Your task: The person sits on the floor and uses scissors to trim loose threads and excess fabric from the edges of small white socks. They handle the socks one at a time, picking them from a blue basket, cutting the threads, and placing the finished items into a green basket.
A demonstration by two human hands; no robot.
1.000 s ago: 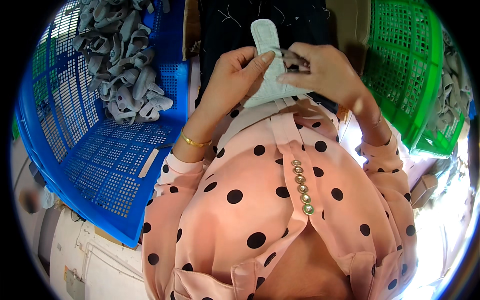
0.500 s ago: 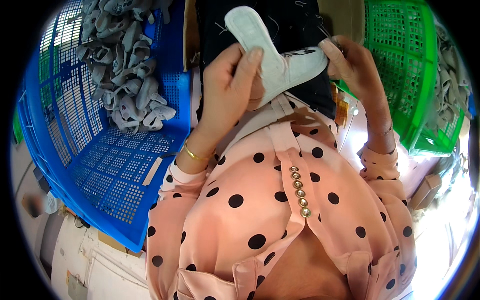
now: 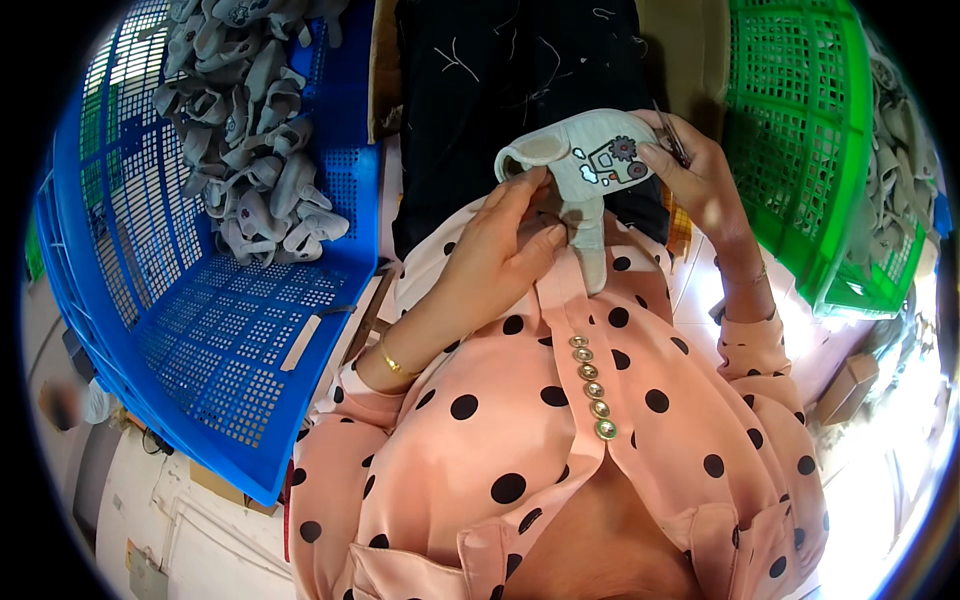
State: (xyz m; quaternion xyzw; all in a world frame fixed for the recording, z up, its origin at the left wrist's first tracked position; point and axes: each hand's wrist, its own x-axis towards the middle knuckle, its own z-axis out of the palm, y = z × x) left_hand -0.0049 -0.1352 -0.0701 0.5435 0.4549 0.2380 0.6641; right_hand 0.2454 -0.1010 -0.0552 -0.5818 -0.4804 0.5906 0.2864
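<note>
A small pale shoe upper with a gear-and-vehicle picture on its toe is held over my lap. My right hand pinches the toe end between thumb and fingers. Tucked into that same hand is a dark metal tool, which looks like thread snips. At the other end, my left hand has its fingers and thumb against the upper's open edge, partly closed on it. One strap of the upper curls near the left fingertips, and another hangs down toward my shirt.
To the left, a blue plastic basket holds a heap of grey shoe uppers. A green basket stands at the right, with more grey pieces beyond its wall. Loose threads lie on my dark trousers.
The shoe upper has turned over: its plain pale side faced me, and now the picture shows. My left hand has moved down and shifted its hold; my right hand still grips the toe end.
</note>
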